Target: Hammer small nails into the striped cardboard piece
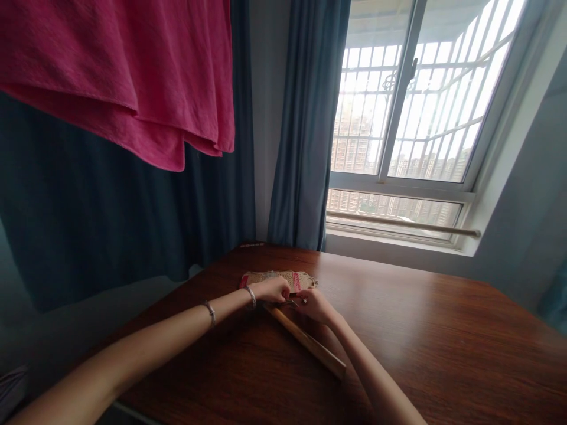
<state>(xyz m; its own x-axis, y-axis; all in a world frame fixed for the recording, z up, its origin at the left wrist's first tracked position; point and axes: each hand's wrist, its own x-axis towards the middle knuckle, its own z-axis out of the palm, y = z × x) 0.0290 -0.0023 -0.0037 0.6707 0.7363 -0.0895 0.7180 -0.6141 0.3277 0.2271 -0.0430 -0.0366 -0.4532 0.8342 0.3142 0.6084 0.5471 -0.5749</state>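
Note:
A tan woven strip [287, 275] with red bands lies flat on the brown wooden table [425, 330], a short fringe showing at its right end. Just in front of its near edge, my left hand [273, 289] is closed in a pinch, with bracelets on the wrist. Close beside it on the right, my right hand [315, 305] is closed too, fingertips together. Thin short bits show between the two hands, too small to name. A flat wooden stick [305, 341] lies slantwise below my hands, its far end near my left hand.
Dark blue curtains [305, 130] hang behind the table. A pink towel [177, 88] hangs at upper left, above the table's height. A barred window [363, 106] with a rail [403, 222] is at the back right.

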